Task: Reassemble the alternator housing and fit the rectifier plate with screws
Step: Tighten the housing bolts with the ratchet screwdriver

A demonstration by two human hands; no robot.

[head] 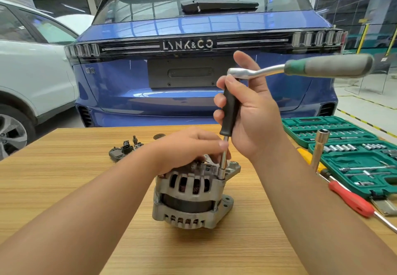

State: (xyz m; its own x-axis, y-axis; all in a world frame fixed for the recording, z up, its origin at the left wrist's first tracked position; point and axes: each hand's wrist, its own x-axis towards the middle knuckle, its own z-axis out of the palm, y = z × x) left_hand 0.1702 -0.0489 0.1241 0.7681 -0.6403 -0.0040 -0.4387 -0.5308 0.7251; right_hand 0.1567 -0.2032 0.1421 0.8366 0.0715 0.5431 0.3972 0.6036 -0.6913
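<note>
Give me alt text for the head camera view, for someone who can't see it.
A right hand grips a black-handled socket driver, topped by a ratchet, standing on an alternator that the left hand steadies on a wooden table. Green socket cases lie right; a blue car is behind.

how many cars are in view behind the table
2: a blue car straight ahead with its rear facing the wooden table, and a white car at the left edge, only partly in frame.
</note>
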